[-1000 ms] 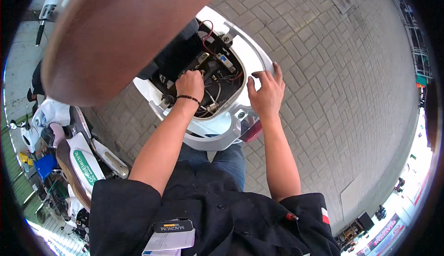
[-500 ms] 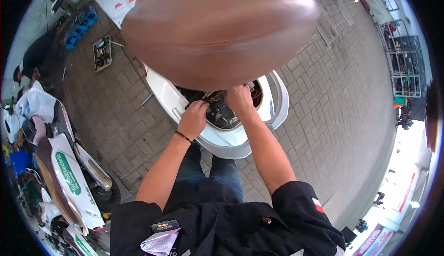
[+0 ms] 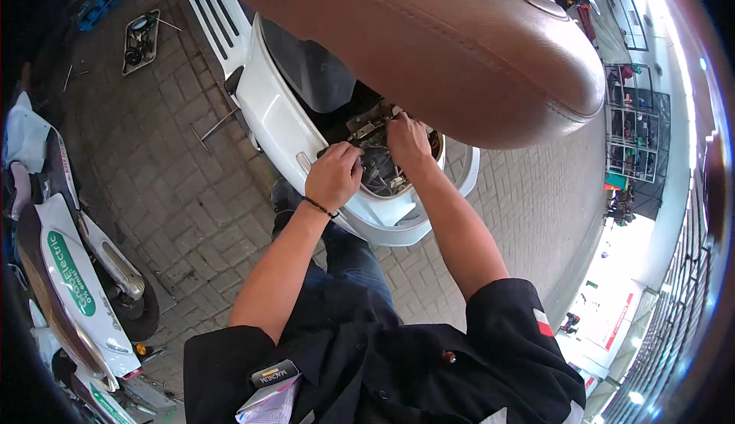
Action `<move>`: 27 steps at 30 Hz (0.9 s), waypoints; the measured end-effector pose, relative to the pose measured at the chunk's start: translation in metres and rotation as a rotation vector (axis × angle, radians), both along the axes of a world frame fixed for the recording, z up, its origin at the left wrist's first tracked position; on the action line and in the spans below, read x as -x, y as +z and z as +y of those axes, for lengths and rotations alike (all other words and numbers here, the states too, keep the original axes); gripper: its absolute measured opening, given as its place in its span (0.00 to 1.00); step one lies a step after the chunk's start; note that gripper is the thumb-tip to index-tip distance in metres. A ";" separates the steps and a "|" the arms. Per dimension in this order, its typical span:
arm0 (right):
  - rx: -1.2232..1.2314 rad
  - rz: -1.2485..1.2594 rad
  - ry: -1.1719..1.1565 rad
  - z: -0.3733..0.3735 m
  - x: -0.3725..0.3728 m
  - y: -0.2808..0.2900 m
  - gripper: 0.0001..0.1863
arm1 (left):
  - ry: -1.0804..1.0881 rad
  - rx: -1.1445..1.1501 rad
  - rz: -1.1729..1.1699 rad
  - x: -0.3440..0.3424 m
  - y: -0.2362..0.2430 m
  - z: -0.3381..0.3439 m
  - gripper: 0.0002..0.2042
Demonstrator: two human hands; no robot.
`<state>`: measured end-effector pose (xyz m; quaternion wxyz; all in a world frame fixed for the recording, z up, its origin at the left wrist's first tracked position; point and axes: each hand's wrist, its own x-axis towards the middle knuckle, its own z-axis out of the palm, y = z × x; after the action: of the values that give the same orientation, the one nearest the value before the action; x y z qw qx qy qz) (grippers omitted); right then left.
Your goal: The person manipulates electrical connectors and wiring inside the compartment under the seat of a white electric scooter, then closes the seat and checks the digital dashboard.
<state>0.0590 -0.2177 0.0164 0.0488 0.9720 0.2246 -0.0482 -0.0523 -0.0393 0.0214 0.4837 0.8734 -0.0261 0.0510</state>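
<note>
A white scooter (image 3: 274, 119) stands in front of me with its brown seat (image 3: 452, 49) tipped up. Under the seat, a compartment (image 3: 380, 170) lies exposed, with metal parts, wiring and black components inside. At the compartment's left rim is my left hand (image 3: 334, 176), its fingers curled together around something too hidden to name. Across from it, my right hand (image 3: 408, 140) reaches in at the right side, fingers closed near a metal bracket (image 3: 369, 128); what they grip is covered by the hand. A dark storage bucket (image 3: 310, 72) sits under the seat, ahead of both hands.
A curved grey-white grab rail (image 3: 468, 175) rounds the scooter's rear. On the paved floor at left lie a tray of parts (image 3: 141, 41) and a T-shaped tool (image 3: 210, 127) beside the scooter. Another white scooter (image 3: 76, 278) is parked left; a metal rack (image 3: 632, 121) stands far right.
My view has shifted, so the seat appears farther right and more of the storage bucket and compartment shows. Both hands stay at the compartment, the right one still reaching in.
</note>
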 end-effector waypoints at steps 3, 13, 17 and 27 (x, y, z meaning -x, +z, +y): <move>0.050 0.089 -0.017 0.002 -0.002 -0.005 0.10 | 0.005 0.002 0.000 0.001 -0.001 0.003 0.08; 0.033 0.151 0.025 -0.013 -0.008 -0.008 0.21 | 0.047 0.056 -0.027 0.001 -0.001 0.003 0.07; -0.005 0.214 -0.050 -0.003 -0.010 0.002 0.20 | 0.038 0.065 -0.019 0.001 -0.004 0.006 0.07; -0.005 0.180 -0.029 -0.006 -0.004 0.001 0.13 | 0.048 0.092 0.001 0.001 -0.005 0.002 0.07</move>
<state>0.0634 -0.2234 0.0178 0.0252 0.9671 0.2140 -0.1354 -0.0533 -0.0378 0.0161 0.5220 0.8506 -0.0027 0.0634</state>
